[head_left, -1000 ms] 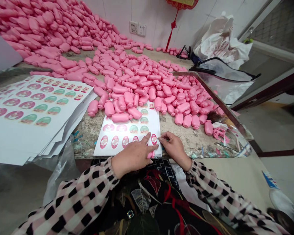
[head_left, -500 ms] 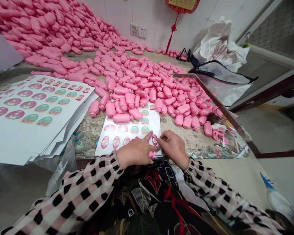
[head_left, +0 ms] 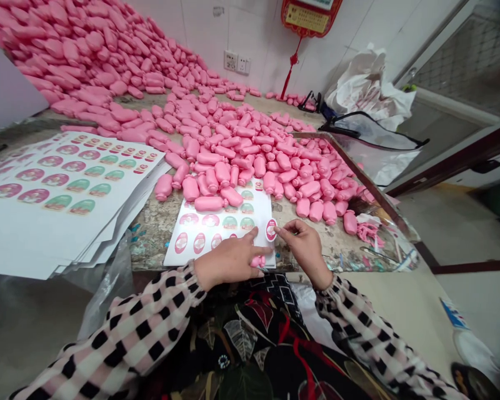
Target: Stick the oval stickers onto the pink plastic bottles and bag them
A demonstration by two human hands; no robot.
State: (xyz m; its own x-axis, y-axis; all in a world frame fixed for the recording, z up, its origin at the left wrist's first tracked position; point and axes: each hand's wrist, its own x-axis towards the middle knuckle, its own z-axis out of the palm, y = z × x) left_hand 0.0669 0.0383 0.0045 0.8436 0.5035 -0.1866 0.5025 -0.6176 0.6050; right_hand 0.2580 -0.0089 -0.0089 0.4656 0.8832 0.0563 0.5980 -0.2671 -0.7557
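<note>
The person's right hand point(head_left: 304, 250) holds a small oval pink-and-white paper label point(head_left: 270, 229) by its right edge. The thumb and first finger point(head_left: 278, 228) are almost closed, pinching this label just above the right side of a white sheet of oval labels point(head_left: 183, 256). The left hand point(head_left: 229, 261) rests at the lower edge of the same sheet. Its first finger point(head_left: 253, 238) is stretched out and its tip is just beside the held label, while the other fingers curl around a small pink rounded bar point(head_left: 257, 261), perhaps soap.

A large pile of similar pink rounded bars point(head_left: 233, 150) covers the middle and upper left of the worn, speckled counter point(head_left: 158, 239), and some bars lie on the top of the sheet. A stack of white label sheets point(head_left: 37, 250) lies at the left. A white plastic bag point(head_left: 366, 83) is at the upper right.
</note>
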